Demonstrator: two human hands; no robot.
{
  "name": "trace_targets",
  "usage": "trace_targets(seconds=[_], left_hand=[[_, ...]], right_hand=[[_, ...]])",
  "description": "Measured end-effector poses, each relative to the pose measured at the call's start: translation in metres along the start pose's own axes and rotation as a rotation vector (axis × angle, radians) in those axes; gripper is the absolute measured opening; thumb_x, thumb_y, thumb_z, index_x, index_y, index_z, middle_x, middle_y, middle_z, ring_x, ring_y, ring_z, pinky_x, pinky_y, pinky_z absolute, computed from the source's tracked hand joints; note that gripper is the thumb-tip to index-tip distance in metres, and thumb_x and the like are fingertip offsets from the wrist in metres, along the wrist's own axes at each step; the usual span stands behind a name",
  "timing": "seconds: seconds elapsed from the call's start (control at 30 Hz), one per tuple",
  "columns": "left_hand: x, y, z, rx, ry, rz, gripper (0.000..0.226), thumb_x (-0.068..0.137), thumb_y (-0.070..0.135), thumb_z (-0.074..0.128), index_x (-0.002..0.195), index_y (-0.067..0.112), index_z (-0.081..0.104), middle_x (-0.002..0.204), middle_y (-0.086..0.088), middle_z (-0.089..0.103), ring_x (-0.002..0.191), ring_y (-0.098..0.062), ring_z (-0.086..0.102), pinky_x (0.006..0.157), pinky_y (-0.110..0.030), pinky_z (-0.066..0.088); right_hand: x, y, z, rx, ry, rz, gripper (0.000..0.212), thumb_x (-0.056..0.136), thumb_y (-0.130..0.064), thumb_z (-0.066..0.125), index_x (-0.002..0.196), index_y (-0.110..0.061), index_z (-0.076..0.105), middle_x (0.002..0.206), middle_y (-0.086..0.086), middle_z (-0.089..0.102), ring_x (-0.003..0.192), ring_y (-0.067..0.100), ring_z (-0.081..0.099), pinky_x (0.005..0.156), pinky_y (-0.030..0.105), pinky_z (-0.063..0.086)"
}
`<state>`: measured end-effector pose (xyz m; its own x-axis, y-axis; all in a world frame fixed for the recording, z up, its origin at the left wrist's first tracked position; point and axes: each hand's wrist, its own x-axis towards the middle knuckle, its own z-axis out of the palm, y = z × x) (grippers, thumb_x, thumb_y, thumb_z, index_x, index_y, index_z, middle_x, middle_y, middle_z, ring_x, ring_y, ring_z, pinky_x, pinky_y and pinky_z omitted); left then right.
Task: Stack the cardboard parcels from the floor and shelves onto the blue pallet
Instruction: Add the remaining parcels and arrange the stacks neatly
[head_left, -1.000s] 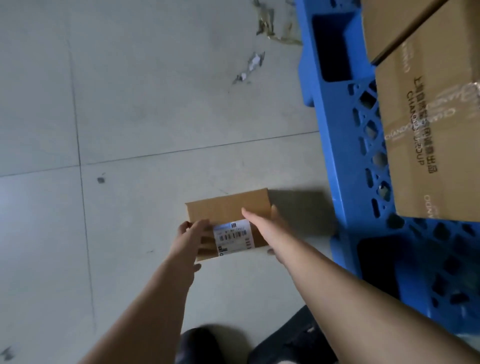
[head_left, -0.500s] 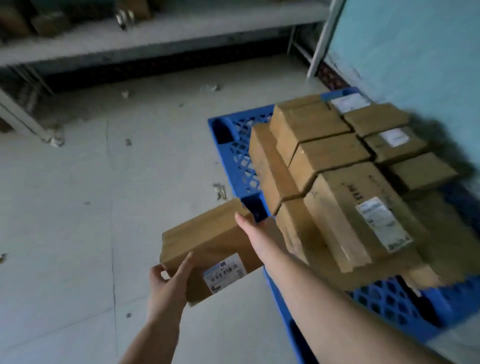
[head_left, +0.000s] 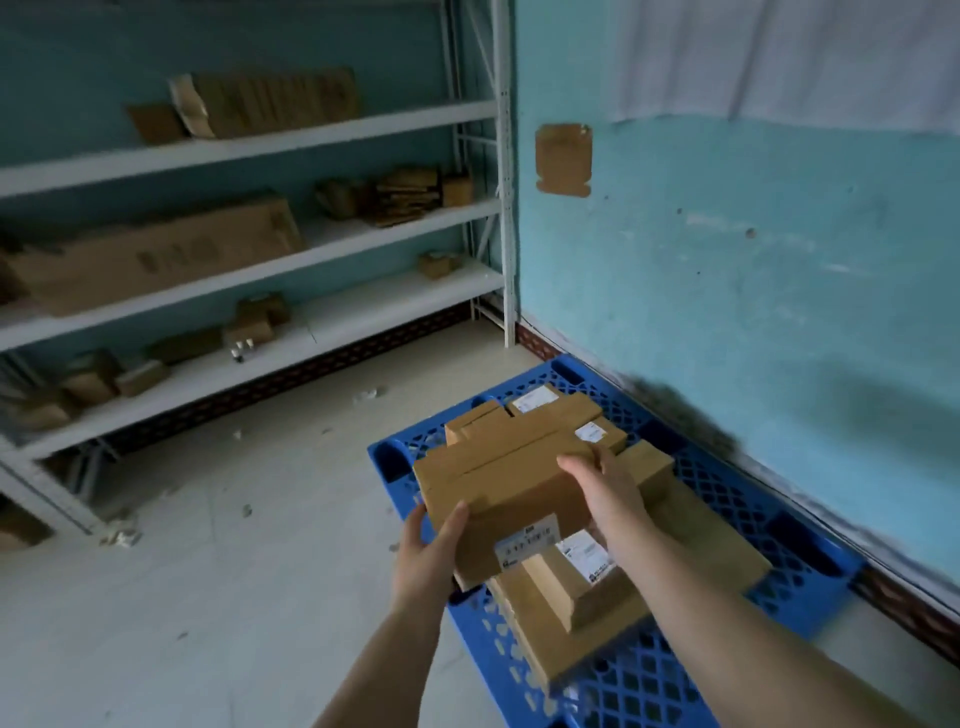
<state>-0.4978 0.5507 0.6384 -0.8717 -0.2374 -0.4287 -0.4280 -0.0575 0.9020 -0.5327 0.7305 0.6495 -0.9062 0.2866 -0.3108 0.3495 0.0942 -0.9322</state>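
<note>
Nearest, the left hand (head_left: 428, 551) grips the held parcel (head_left: 506, 499) at its near left corner, thumb up over the top face and fingers curled beneath; the right hand (head_left: 605, 493) clasps the parcel's right side, fingers wrapped over the far upper edge; a white barcode label (head_left: 527, 548) sits on the parcel's near face. The parcel is in the air above the stacked parcels (head_left: 587, 587) on the blue pallet (head_left: 779, 525) (whether it touches the ones below cannot be told), over the pallet's left half. More stacked boxes with white labels run toward the pallet's far corner, which lies against the turquoise wall (head_left: 753, 270); the pallet's right edge follows that wall. Left of the pallet the pale floor (head_left: 208, 597) carries scattered scraps. Farthest, white shelves (head_left: 260, 270) along the back hold further cardboard boxes (head_left: 156, 254), large and small, blurred.
</note>
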Motion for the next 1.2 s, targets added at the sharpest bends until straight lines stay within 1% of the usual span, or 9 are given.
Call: trace_targets(seconds=[0.13,0.27,0.4,0.47,0.7,0.83,1.03,1.1,1.2], left_hand=[[-0.031,0.018,0.058,-0.017,-0.045,0.026,0.060,0.082,0.045,0.062,0.135,0.028,0.038,0.119,-0.006,0.058,0.101,-0.025,0.059,0.094,-0.046,0.049],[-0.056,0.021,0.122,-0.051,-0.033,-0.017,0.063,0.083,0.039,0.063,0.138,0.026,0.035,0.122,-0.005,0.054,0.100,-0.022,0.056,0.090,-0.042,0.050],[-0.076,0.020,0.173,-0.019,-0.066,-0.072,0.062,0.086,0.038,0.060,0.139,0.027,0.031,0.112,-0.002,0.051,0.081,-0.012,0.053,0.063,-0.028,0.046],[-0.077,0.017,0.193,0.003,-0.093,-0.070,0.063,0.086,0.034,0.061,0.140,0.025,0.030,0.116,-0.002,0.050,0.074,-0.005,0.049,0.059,-0.023,0.044],[-0.057,0.024,0.232,0.122,-0.194,-0.032,0.059,0.086,0.031,0.061,0.138,0.025,0.035,0.097,0.006,0.049,0.084,-0.011,0.050,0.084,-0.034,0.048],[-0.043,0.032,0.253,0.140,-0.251,-0.003,0.057,0.088,0.029,0.059,0.138,0.024,0.034,0.107,0.002,0.050,0.079,-0.008,0.050,0.069,-0.026,0.047],[-0.023,0.040,0.277,0.187,-0.204,-0.022,0.062,0.087,0.033,0.060,0.141,0.024,0.032,0.127,-0.005,0.052,0.087,-0.014,0.053,0.061,-0.024,0.045],[-0.013,0.044,0.288,0.185,-0.173,-0.026,0.060,0.086,0.034,0.060,0.139,0.025,0.033,0.126,-0.006,0.052,0.097,-0.019,0.053,0.071,-0.028,0.048],[0.002,0.048,0.312,0.183,-0.107,-0.032,0.060,0.085,0.033,0.062,0.138,0.026,0.035,0.124,-0.006,0.052,0.105,-0.023,0.053,0.087,-0.037,0.046]], right_hand=[[0.002,-0.020,-0.067,-0.026,-0.032,-0.055,0.051,0.088,-0.040,0.058,0.134,-0.024,0.044,0.130,0.000,0.050,0.121,0.025,0.048,0.096,0.040,0.043],[0.012,-0.022,-0.137,-0.026,-0.064,-0.026,0.042,0.086,-0.039,0.060,0.124,-0.024,0.049,0.124,0.002,0.054,0.109,0.022,0.051,0.099,0.047,0.043],[0.025,-0.011,-0.196,-0.029,-0.096,0.025,0.039,0.086,-0.036,0.062,0.120,-0.024,0.050,0.115,0.003,0.058,0.104,0.024,0.054,0.098,0.050,0.044],[0.033,-0.006,-0.215,-0.031,-0.091,0.059,0.041,0.085,-0.035,0.064,0.120,-0.023,0.048,0.117,0.004,0.057,0.107,0.027,0.054,0.097,0.052,0.044],[0.056,-0.012,-0.253,-0.064,-0.073,0.051,0.051,0.085,-0.028,0.066,0.129,-0.033,0.041,0.121,-0.001,0.054,0.111,0.027,0.052,0.097,0.051,0.044],[0.080,-0.026,-0.268,-0.088,-0.065,-0.002,0.039,0.086,-0.023,0.066,0.119,-0.031,0.046,0.099,-0.008,0.057,0.101,0.025,0.056,0.095,0.052,0.047],[0.120,-0.026,-0.280,-0.151,-0.117,-0.024,0.054,0.086,-0.023,0.065,0.133,-0.026,0.040,0.109,-0.005,0.051,0.097,0.020,0.056,0.079,0.040,0.052],[0.139,-0.026,-0.286,-0.187,-0.159,-0.037,0.056,0.086,-0.024,0.065,0.136,-0.024,0.038,0.117,0.000,0.052,0.094,0.016,0.055,0.075,0.036,0.051],[0.178,-0.025,-0.299,-0.244,-0.228,-0.070,0.063,0.085,-0.026,0.066,0.140,-0.023,0.035,0.130,0.004,0.051,0.103,0.020,0.051,0.085,0.037,0.047]])
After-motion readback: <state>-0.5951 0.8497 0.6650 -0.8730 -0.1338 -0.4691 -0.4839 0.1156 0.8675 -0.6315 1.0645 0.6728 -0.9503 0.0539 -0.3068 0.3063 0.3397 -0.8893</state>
